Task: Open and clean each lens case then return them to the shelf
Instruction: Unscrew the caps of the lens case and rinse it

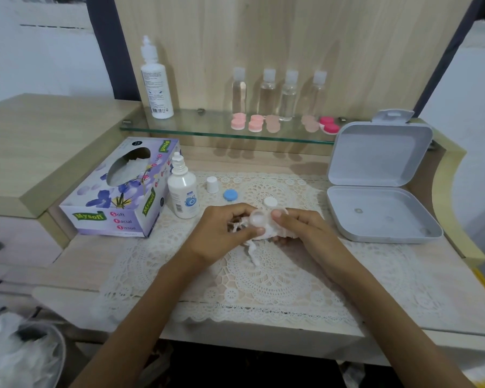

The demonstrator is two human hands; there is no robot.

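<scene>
Both hands meet over the middle of the counter (84, 261). The left hand (221, 231) has its fingers curled, with thumb and fingertips pinching the left end of a white lens case (256, 219). The right hand (303, 231) grips the other end, its thumb pressed over the right well and its fingers tucked beneath. The case is held just above the lace mat (263, 278), and its left well is uncovered and faces up. A crumpled tissue (251, 249) is bunched under the case between the two hands, with one twisted end trailing onto the mat.

Just behind the case lies a white cap (270, 202). Left of it are a blue cap (230, 195) and a small bottle cap (212, 184). Further left stands an uncapped dropper bottle (182, 191), and beside it a tissue box (118, 197). To the right a grey hinged box (375, 155) stands open.

Above, the glass shelf (196, 127) carries a row of closed cases (256, 123), four clear bottles (288, 93) and a tall white bottle (156, 85).
</scene>
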